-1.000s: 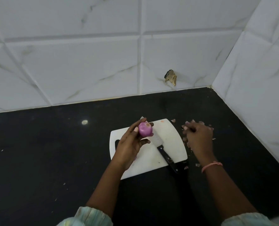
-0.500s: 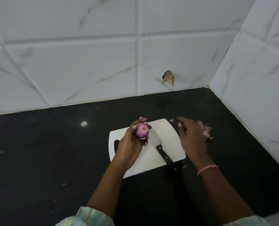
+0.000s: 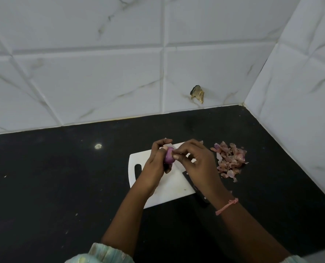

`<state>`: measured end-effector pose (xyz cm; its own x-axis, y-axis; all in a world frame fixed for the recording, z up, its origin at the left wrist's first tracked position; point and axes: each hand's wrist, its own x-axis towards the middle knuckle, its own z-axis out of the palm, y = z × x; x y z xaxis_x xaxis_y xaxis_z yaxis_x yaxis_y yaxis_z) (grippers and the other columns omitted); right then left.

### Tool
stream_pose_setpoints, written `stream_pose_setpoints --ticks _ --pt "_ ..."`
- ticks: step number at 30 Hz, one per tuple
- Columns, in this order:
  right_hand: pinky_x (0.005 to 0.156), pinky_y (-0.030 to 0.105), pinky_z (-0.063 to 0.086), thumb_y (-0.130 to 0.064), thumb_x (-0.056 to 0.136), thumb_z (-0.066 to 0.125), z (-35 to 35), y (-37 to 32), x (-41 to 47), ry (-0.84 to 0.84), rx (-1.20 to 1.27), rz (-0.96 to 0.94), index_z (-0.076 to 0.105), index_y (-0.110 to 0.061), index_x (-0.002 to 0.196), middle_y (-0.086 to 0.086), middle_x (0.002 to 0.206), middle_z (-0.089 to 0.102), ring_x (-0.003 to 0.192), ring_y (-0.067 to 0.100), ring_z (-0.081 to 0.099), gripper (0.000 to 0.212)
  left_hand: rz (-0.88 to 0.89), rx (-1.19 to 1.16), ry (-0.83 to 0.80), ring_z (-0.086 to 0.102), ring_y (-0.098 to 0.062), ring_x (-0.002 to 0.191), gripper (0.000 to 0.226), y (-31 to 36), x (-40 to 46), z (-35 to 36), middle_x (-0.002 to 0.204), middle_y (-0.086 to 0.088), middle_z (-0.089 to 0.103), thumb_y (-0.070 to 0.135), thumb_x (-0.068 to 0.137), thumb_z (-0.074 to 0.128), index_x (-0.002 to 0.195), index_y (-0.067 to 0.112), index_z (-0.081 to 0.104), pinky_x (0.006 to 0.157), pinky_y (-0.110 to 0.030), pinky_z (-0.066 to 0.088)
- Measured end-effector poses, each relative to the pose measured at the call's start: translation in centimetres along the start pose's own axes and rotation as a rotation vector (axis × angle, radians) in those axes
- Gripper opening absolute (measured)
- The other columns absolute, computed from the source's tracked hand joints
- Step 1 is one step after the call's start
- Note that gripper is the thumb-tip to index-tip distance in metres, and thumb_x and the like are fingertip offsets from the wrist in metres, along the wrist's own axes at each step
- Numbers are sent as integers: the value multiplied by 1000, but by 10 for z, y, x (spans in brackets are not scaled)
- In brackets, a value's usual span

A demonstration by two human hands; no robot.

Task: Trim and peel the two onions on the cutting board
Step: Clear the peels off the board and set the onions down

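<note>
Purple-skinned round onion (image 3: pixel 168 157) is sitting cupped in my left hand (image 3: pixel 156 164) above the white plastic cutting board (image 3: pixel 169 188) while my right hand (image 3: pixel 193 158) is pinching its skin to peel it.

A white plastic cutting board (image 3: pixel 157 194) is lying on the black stone countertop (image 3: pixel 53 186); a pile of pink onion peels (image 3: pixel 230 161) is lying just right of it, a black-handled knife (image 3: pixel 196 188) is resting across its right edge.

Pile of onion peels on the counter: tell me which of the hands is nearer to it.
Right. The right hand is over the cutting board just left of the pile of onion peels, pinching at the onion. The left hand grips the onion farther left.
</note>
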<state>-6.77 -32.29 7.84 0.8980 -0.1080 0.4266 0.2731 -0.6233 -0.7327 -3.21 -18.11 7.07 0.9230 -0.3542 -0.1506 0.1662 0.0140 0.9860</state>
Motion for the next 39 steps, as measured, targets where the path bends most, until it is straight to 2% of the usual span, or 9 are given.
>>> stream_pose_setpoints --ticks 7,17,21,27,31,34,35,37,39 --pt "73 10 45 -11 86 71 2 4 0 -8 -69 25 67 -19 90 -14 91 59 88 4 57 10 -29 35 3 47 -4 58 26 7 -5 4 91 -4 57 29 109 30 124 30 51 56 -15 44" --pt "73 4 35 -2 91 58 12 0 3 -66 -128 73 61 -14 93 -7 91 54 84 7 51 12 30 -73 112 47 -13 74 24 1 -6 16 101 -3 57 25 109 30 124 26 49 59 -19 44" --pt "71 12 36 -4 90 59 10 6 1 -126 -270 -18 59 -16 91 -10 90 52 86 8 47 12 8 -101 178 49 -13 74 26 -3 -3 15 101 -2 58 28 109 30 126 27 50 62 -22 45" --pt "56 21 32 -14 101 44 -22 43 4 14 -232 228 48 -18 89 -1 73 51 65 9 49 13 -39 -81 202 52 -15 71 27 -4 4 -1 106 -4 64 29 107 37 117 24 62 65 -23 45" --pt "62 14 35 -24 104 39 -43 69 4 83 -390 373 51 -10 87 -4 71 45 64 5 42 25 18 133 287 63 -7 95 19 -20 24 -23 114 6 63 20 97 63 113 28 58 73 -18 50" --pt "69 37 54 -29 103 41 -49 95 3 61 -443 467 65 -17 96 4 87 59 75 16 58 28 102 317 291 59 -7 101 35 -39 35 -32 124 3 52 7 87 73 109 28 56 72 -12 52" --pt "65 37 57 -25 101 44 -50 99 2 65 -453 484 67 -22 103 7 97 62 79 20 61 23 110 390 263 58 -8 102 38 -44 36 -32 126 5 49 6 85 74 111 28 57 75 -11 52" --pt "53 16 51 -13 97 53 -54 97 1 116 -432 496 70 -22 110 6 103 63 77 15 61 23 98 525 233 57 -10 106 42 -58 36 -30 130 7 46 5 85 75 116 28 58 85 -15 51" --pt "49 9 40 -5 91 62 -59 94 -4 198 -396 512 71 -13 96 2 95 64 69 3 55 13 90 593 248 58 -12 108 40 -71 36 -27 132 6 45 6 86 73 117 28 61 87 -21 52"
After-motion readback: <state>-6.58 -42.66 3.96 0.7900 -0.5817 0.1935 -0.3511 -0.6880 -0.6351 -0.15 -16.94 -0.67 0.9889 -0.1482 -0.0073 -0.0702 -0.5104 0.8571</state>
